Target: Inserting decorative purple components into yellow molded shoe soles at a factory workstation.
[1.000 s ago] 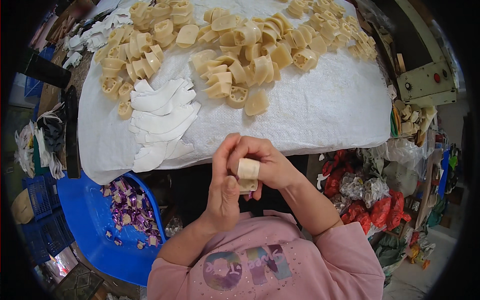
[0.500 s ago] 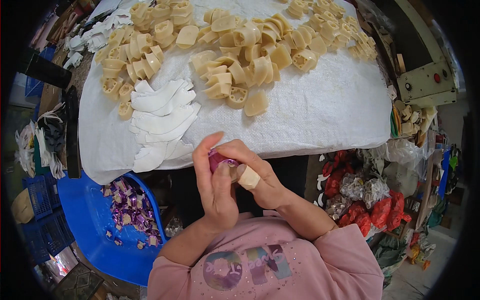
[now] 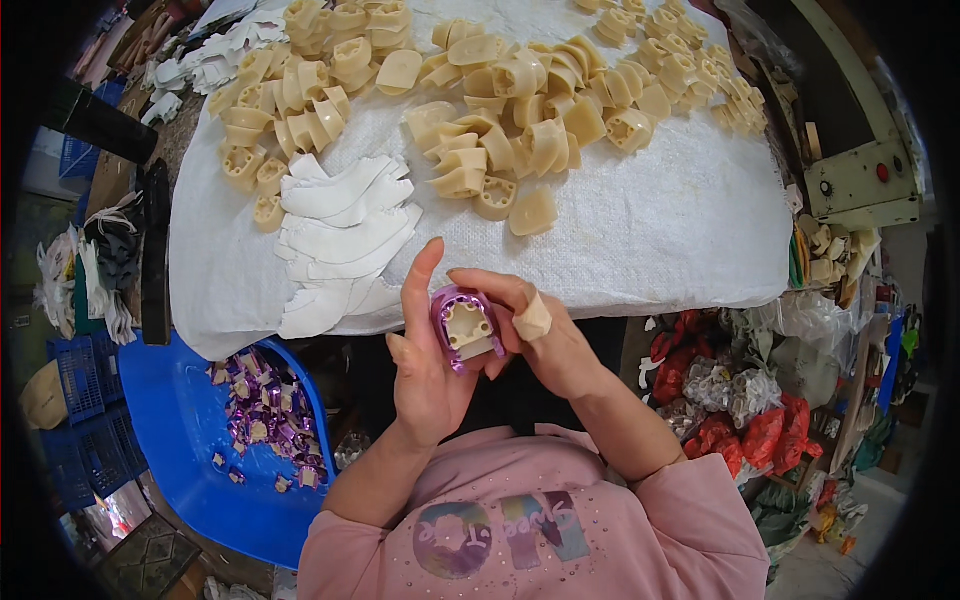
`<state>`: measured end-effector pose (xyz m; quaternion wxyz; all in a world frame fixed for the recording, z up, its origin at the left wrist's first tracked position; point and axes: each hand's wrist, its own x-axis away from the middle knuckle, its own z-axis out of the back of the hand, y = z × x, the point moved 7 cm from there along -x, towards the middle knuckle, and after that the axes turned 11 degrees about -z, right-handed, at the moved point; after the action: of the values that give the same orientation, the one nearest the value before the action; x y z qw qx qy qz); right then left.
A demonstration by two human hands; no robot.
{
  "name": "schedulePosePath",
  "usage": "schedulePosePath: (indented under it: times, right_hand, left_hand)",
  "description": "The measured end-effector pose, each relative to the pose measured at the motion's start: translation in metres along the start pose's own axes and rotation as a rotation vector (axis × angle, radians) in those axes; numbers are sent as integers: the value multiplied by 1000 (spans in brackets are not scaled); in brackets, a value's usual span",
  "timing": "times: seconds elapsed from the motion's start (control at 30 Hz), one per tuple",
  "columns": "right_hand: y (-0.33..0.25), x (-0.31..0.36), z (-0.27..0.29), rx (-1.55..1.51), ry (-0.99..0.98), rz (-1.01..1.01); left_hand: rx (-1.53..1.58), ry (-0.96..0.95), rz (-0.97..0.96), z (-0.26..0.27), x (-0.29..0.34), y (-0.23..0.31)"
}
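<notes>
A shoe heel wrapped in shiny purple covering [image 3: 467,326] is held between my two hands, just off the near edge of the table. Its hollow cream end with small holes faces up, ringed by the purple edge. My left hand [image 3: 430,375] supports it from the left, index finger stretched up and thumb apart; the other fingers are partly hidden behind it. Around its right side curl the fingers of my right hand [image 3: 548,345], with a beige wrap [image 3: 533,316] on one finger. White curved cover pieces [image 3: 345,235] lie overlapped on the table beyond my left hand.
Many bare beige heels [image 3: 500,130] are heaped across the far part of the cloth-covered table [image 3: 660,230]. At lower left, a blue basin [image 3: 180,450] contains purple-covered pieces [image 3: 265,410]. Red and clear plastic bags [image 3: 765,430] are piled at right, below a pale machine housing [image 3: 865,175].
The heel has turned so its hollow end faces up. My left thumb has come off it and opened outward, while my right fingers remain around it. The whole view has shifted slightly.
</notes>
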<state>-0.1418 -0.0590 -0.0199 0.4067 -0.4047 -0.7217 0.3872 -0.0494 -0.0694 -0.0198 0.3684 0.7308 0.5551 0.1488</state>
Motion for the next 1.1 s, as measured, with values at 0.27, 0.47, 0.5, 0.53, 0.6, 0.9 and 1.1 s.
schedulePosePath:
  times: [0.27,0.47,0.5,0.53,0.6,0.9,1.1]
  right_hand:
    - [-7,-3,-6,82,108,67]
    - [-3,4,-5,56,203,46]
    - [5,2,-4,-83,174,-109]
    - [7,0,-1,-81,176,-107]
    - [-22,7,11,333,407,353]
    - [-30,5,3,615,261,268]
    - [-23,-1,13,274,184,167]
  left_hand:
    - [-351,143,150,-1,8,-3]
    - [-563,75,-64,-4,4,9]
    - [-506,65,-49,-7,1,11]
    - [-445,50,-33,-9,-1,11]
    - [-676,-21,-123,-4,-1,14]
    - [-1194,-264,-415,-11,-5,28]
    - [-969,-110,-233,0,-6,39]
